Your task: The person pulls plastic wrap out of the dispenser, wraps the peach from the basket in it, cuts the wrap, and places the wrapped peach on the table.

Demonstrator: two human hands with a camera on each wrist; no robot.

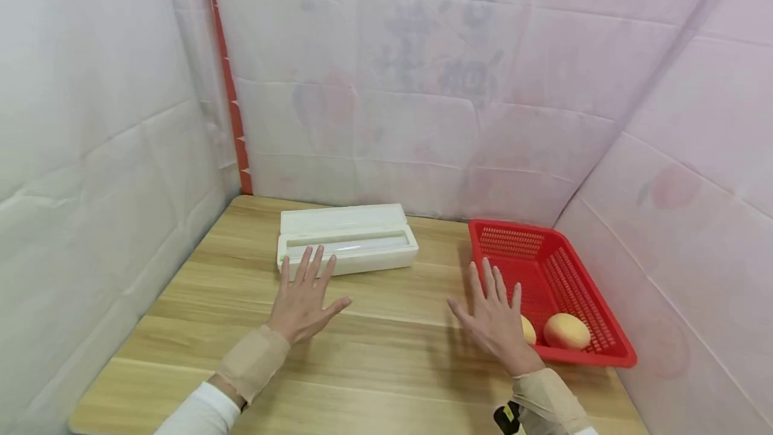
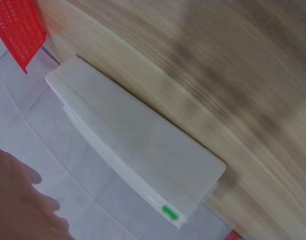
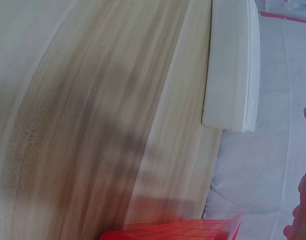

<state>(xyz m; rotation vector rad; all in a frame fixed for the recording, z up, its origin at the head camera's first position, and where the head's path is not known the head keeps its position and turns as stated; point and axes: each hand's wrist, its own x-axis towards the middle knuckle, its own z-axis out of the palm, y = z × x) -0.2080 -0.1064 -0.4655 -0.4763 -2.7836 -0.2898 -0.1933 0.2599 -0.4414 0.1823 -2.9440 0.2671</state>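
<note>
Pale, patterned sheets wall in a wood-grain counter. Over it I see two hands well apart, fingers spread, gripping nothing. The left hand is in front of the long white box, its fingertips overlapping the near edge in the head view. The box's lid stands raised behind, and a pale roll lies inside. The right hand is by the red basket, partly hiding one of two yellow, rounded fruits in its near end.
</note>
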